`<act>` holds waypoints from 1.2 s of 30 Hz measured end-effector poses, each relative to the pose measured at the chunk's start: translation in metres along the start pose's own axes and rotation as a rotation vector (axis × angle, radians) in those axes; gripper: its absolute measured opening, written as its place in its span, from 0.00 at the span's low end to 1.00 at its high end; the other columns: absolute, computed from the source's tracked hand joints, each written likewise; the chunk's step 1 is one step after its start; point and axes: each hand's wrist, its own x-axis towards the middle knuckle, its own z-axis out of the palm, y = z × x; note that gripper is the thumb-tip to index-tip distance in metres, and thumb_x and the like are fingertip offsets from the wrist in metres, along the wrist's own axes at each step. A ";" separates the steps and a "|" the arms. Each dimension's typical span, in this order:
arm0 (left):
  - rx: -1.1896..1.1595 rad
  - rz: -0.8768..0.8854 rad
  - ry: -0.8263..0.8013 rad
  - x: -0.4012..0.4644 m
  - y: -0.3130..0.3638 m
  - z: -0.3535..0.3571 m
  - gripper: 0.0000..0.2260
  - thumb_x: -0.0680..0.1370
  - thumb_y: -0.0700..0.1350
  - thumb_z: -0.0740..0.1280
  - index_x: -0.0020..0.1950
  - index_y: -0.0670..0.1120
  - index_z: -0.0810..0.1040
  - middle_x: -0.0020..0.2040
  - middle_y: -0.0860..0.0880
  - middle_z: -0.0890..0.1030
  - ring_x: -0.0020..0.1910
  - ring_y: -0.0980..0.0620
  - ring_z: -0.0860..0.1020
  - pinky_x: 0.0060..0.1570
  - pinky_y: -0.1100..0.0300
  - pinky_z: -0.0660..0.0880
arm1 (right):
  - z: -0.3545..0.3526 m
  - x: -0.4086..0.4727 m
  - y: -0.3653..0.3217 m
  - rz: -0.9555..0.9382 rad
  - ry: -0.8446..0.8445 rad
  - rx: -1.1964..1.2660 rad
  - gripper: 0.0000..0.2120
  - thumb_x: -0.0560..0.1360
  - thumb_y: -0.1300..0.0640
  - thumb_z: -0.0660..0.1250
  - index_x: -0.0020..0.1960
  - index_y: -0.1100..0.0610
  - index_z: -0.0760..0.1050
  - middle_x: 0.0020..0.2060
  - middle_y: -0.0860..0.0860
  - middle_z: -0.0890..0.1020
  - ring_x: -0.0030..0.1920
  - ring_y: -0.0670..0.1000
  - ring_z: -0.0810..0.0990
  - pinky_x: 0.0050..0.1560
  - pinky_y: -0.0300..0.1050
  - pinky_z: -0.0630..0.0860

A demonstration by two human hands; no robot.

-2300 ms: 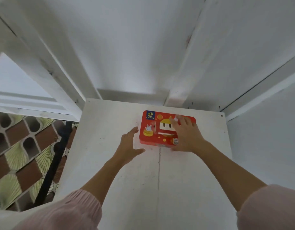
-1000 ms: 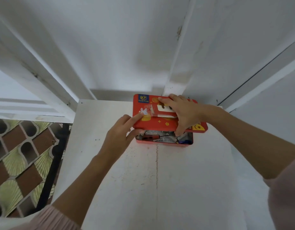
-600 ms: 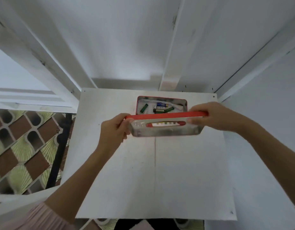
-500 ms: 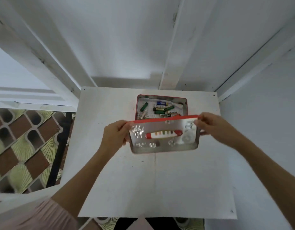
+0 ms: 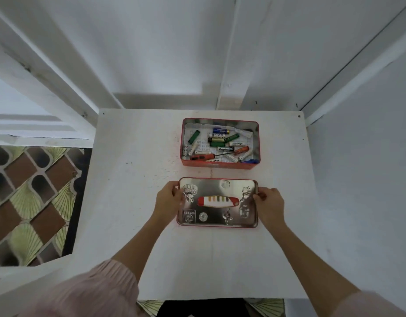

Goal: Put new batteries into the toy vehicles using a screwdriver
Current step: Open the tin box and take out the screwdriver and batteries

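Left grip [image 5: 169, 200]: pinching lid [image 5: 217, 202] at 9 o'clock edge.
Right grip [image 5: 269, 203]: pinching its 3 o'clock edge.
Tin [image 5: 220, 143]: at 12 o'clock, batteries [image 5: 217, 140], screwdriver [image 5: 203, 156] inside.

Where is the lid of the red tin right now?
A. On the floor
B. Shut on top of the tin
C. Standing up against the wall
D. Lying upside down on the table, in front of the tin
D: the lid lies shiny side up on the white table, nearer the person than the open tin, with the left hand and right hand at its ends.
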 end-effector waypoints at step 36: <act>0.735 0.691 -0.178 0.116 0.115 0.053 0.14 0.78 0.42 0.66 0.64 0.44 0.76 0.61 0.47 0.75 0.63 0.49 0.70 0.62 0.57 0.67 | -0.004 0.112 -0.098 -0.446 -0.093 0.004 0.07 0.72 0.65 0.69 0.50 0.63 0.78 0.45 0.56 0.75 0.44 0.51 0.73 0.43 0.31 0.67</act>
